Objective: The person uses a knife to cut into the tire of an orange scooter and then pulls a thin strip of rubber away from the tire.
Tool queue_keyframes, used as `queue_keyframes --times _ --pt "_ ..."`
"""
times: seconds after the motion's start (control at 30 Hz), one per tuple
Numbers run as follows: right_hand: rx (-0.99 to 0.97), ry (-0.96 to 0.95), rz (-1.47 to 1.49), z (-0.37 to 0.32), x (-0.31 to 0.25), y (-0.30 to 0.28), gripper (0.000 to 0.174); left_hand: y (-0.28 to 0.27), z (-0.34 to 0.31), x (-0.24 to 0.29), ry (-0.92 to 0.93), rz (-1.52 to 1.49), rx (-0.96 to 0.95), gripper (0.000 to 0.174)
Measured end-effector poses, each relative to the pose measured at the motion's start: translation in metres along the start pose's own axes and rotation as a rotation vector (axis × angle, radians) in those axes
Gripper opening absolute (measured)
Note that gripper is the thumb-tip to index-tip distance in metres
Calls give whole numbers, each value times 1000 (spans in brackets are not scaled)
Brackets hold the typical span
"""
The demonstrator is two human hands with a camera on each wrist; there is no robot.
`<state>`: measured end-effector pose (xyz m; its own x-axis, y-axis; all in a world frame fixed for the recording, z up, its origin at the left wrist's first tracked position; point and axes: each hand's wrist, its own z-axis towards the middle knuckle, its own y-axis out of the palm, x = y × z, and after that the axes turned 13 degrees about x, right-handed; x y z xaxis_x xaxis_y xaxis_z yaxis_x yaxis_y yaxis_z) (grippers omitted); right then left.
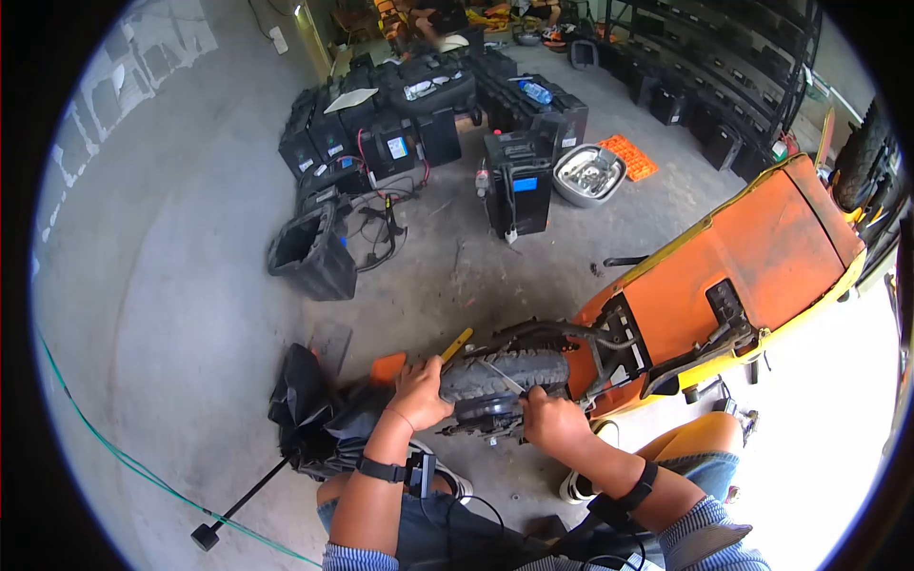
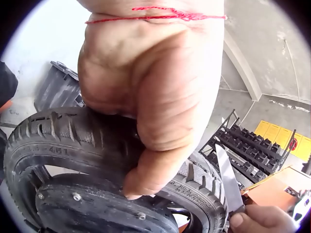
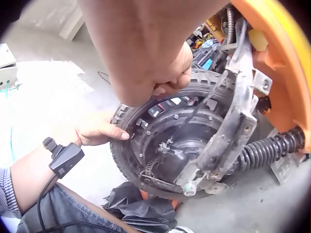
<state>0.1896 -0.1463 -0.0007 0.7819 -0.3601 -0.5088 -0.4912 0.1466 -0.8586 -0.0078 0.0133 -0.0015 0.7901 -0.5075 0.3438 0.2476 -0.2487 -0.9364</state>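
A black knobby tyre (image 1: 514,366) sits on a wheel with a dark hub (image 3: 194,138), mounted at the end of an orange vehicle body (image 1: 762,238). My left hand (image 1: 422,392) grips the tyre at its near left side; in the left wrist view its thumb lies over the sidewall (image 2: 63,158), and the other fingers are hidden. A yellow strip (image 1: 457,344) shows just past those fingers. My right hand (image 1: 555,421) holds a knife (image 2: 228,177) by its handle, the bare blade pointing across the tread. The right wrist view shows that hand above the tyre's upper rim.
A black plastic bag (image 1: 303,390) and an orange piece (image 1: 387,368) lie left of the wheel. Metal arms and a coil spring (image 3: 272,148) flank the hub. Farther off stand an open black bin (image 1: 314,252), a black battery case (image 1: 519,190) and a metal basin (image 1: 571,195).
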Motion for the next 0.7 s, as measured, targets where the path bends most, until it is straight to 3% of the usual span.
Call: queue_keyframes --times 0.23,0.53,0.6,0.7 --pt "-17 -35 15 6 -6 -6 32 -7 0 0 -41 -109 -64 78" --pt "37 7 40 6 -10 4 32 0 -3 9 -2 -26 50 73" --pt "50 -12 55 4 -10 5 31 3 -5 7 26 -23 169 68" --pt "84 -42 60 -6 6 11 28 -2 -5 9 1 -83 149 68"
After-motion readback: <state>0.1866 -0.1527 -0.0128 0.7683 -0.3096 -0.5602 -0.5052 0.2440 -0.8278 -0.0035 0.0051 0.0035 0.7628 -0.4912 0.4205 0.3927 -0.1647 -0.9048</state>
